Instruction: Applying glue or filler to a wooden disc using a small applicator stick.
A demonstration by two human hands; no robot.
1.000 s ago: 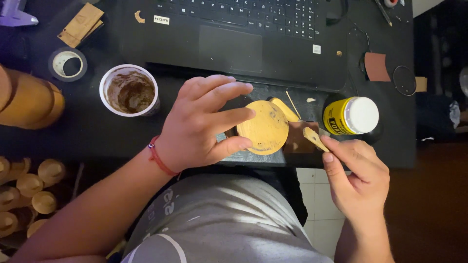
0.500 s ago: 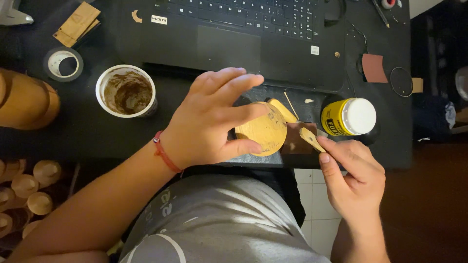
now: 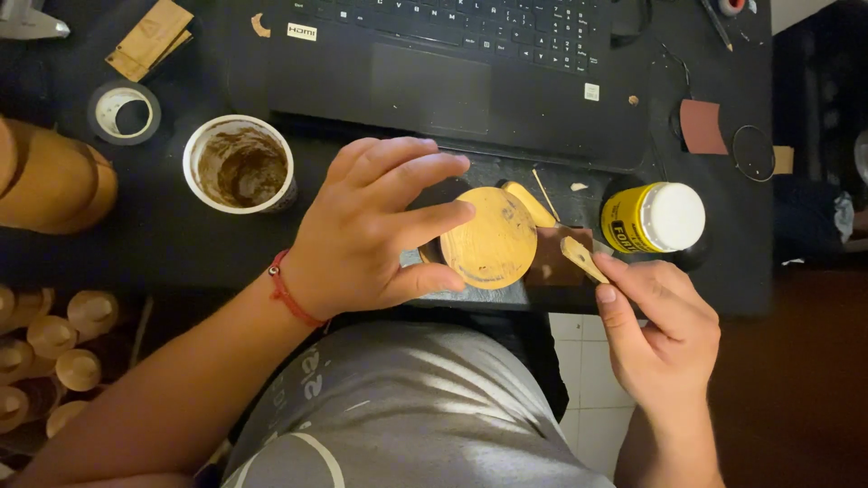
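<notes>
A black laptop (image 3: 434,81) lies beyond the left hand (image 3: 362,235), which grips a round wooden disc (image 3: 493,237). Just right, the right hand (image 3: 660,334) pinches a small wooden stick (image 3: 583,258); steady, light strokes seem wisest.

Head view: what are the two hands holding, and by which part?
Left hand grips the round tan wooden disc by its rim. Right hand pinches the small flat wooden stick at its lower end.

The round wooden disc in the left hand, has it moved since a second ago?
No. The wooden disc keeps its place against the yellow jar and laptop; the left hand still pinches it, with only slight camera drift.
</notes>
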